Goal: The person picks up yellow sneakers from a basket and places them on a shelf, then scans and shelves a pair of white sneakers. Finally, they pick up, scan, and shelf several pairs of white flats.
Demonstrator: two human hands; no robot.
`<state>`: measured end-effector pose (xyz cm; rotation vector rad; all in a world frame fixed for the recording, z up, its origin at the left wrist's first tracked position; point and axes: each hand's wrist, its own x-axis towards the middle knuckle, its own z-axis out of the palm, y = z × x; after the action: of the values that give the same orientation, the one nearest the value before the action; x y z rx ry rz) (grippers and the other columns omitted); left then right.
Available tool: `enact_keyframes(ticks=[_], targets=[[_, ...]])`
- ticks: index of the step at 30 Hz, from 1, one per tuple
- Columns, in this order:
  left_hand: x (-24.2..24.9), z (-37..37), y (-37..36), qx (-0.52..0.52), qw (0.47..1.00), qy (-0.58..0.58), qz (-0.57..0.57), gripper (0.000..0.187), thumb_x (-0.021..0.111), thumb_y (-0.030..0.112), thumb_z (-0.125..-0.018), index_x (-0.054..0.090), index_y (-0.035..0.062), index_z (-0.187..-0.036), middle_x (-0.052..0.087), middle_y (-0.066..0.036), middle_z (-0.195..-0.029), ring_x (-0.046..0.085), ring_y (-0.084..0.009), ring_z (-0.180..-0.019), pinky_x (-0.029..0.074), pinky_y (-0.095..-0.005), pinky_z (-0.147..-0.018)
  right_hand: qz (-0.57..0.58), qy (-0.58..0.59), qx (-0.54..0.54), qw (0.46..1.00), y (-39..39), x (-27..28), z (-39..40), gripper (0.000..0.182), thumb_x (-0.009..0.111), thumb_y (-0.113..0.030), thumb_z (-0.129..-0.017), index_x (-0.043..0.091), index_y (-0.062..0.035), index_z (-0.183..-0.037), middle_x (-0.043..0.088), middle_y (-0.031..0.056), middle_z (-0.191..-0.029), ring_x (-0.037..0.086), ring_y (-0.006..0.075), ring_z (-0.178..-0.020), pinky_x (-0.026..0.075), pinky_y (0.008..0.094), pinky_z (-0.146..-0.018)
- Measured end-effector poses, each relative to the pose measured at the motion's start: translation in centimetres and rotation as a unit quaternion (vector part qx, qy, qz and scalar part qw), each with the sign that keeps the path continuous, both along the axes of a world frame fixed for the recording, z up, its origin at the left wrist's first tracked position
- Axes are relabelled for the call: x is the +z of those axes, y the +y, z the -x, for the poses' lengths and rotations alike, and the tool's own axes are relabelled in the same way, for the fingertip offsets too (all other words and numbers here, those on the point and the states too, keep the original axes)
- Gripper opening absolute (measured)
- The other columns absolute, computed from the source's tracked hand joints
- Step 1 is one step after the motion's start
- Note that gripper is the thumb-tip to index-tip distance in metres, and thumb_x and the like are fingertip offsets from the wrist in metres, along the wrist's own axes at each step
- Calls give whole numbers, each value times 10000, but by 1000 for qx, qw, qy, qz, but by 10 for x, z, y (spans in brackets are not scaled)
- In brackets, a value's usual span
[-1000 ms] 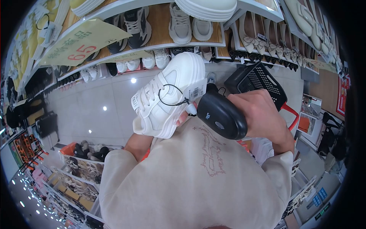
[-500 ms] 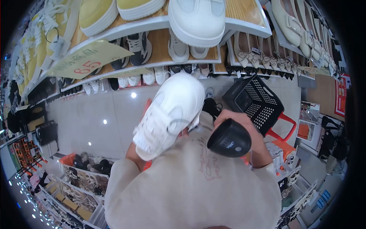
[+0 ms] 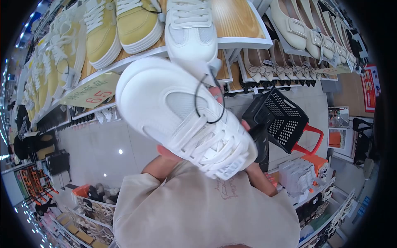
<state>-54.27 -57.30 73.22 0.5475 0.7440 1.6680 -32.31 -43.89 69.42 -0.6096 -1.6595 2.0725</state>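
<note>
A large white sneaker (image 3: 165, 103) with a black loop and a tag fills the middle, toe to the upper left. My left hand (image 3: 168, 153) grips it from beneath, mostly hidden by the shoe. Behind the sneaker's heel end, a black device (image 3: 259, 142) is partly visible, with my right hand (image 3: 247, 125) around it; only a bit of its fingers shows. Another white sneaker (image 3: 191, 37) stands on the wooden shelf just beyond, beside yellow sneakers (image 3: 138, 31).
A shelf edge (image 3: 244, 42) runs across the top, with a price card (image 3: 92, 91) hanging at its left. Flat shoes (image 3: 289, 25) line the right shelves. A black basket (image 3: 285, 120) with a red handle stands on the floor at right. Shoe racks (image 3: 95, 208) lie lower left.
The held white sneaker has come up closer to the camera and turned, its toe now upper left. The black device has moved behind its heel. The view has shifted.
</note>
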Motion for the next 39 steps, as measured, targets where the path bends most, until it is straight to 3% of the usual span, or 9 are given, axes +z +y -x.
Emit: enact_keyframes(ticks=[5,9,13,17,19,23,30,33,39], targets=[[9,-37,-7,25,995,95,22,636,733,353,-883,549,-8,-1374,571,-186,-1384,561,-303,-1245,443,-402,-1040,232,117,-151,954,5,21,9,608,502,-348,-1040,307,-113,-1567,413,150,-1552,463,285,-1391,398,474,-1157],[13,-20,-3,52,982,176,35,637,781,303,-867,553,-3,-1376,566,-168,-1411,543,-288,-1302,420,-393,-1085,333,255,-127,899,30,-12,-25,590,480,-360,-1042,337,-83,-1543,439,159,-1527,494,303,-1364,422,492,-1139],[74,6,-12,28,917,398,13,705,820,312,-840,533,-14,-1396,540,-179,-1437,518,-268,-1325,406,-387,-1092,237,123,-243,932,70,27,-29,560,598,-193,-1003,395,-69,-1510,461,76,-1510,467,241,-1377,391,444,-1141],[60,10,-30,-45,940,326,-93,738,802,357,-856,508,-46,-1400,564,-168,-1397,522,-243,-1292,400,-373,-1086,200,32,-273,940,99,49,-21,505,658,-149,-966,488,-59,-1433,552,76,-1411,546,239,-1289,460,456,-1064],[50,7,-39,-145,988,51,19,769,784,393,-872,480,-72,-1403,576,-156,-1368,531,-232,-1259,404,-366,-1081,192,15,-288,938,105,55,-10,490,664,-135,-960,506,-48,-1416,563,86,-1395,558,241,-1269,475,451,-1045],[47,-1,-31,-212,972,72,75,752,754,364,-895,450,-73,-1425,553,-150,-1390,509,-225,-1288,394,-359,-1090,172,6,-242,955,119,57,3,494,673,-131,-958,507,-32,-1412,587,93,-1365,579,241,-1243,478,452,-1040],[58,-28,35,-89,992,16,-89,707,655,348,-979,351,-56,-1475,570,-167,-1345,614,-281,-1189,460,-419,-1051,13,125,-232,965,109,125,66,626,676,-234,-974,407,2,-1487,606,165,-1340,613,271,-1192,480,416,-1005],[81,-23,93,-49,989,22,-137,485,520,276,-1054,414,-72,-1376,610,-171,-1210,712,-282,-925,592,-417,-808,-34,138,-226,964,100,134,76,579,564,-232,-1032,367,14,-1517,540,125,-1437,541,217,-1297,423,392,-1095],[89,-5,165,67,993,78,-61,627,400,510,-1068,538,-69,-1265,674,-142,-1020,670,-206,-716,566,-332,-632,-131,153,-219,955,97,131,83,655,690,-205,-962,391,9,-1504,544,187,-1415,591,263,-1227,470,413,-1030]])
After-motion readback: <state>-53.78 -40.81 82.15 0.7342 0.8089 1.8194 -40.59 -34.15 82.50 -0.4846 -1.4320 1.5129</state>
